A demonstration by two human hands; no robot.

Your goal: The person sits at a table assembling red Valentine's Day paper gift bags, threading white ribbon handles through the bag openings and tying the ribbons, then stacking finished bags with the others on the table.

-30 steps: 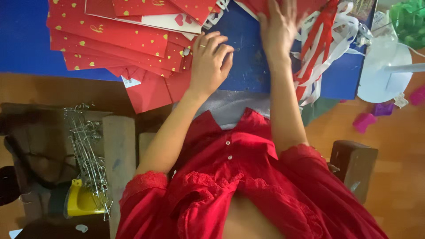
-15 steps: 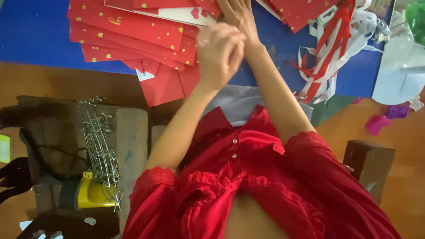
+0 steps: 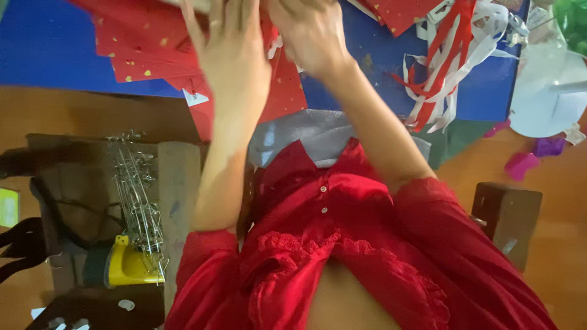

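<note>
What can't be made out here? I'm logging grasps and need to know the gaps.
- Head view: the right hand has its fingertips cut off by the top edge, so its grip cannot be told.
- Head view: the left hand is motion-blurred; whether it grips the red paper sheets or only rests on them is unclear.
- Head view: the wire clips are too tangled to count.

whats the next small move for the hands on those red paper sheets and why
Probably draw the top sheet toward the body. Both hands, left hand and right hand, rest on the stack of red paper sheets, which lies fanned on the blue table, so one sheet could slide free.
</note>
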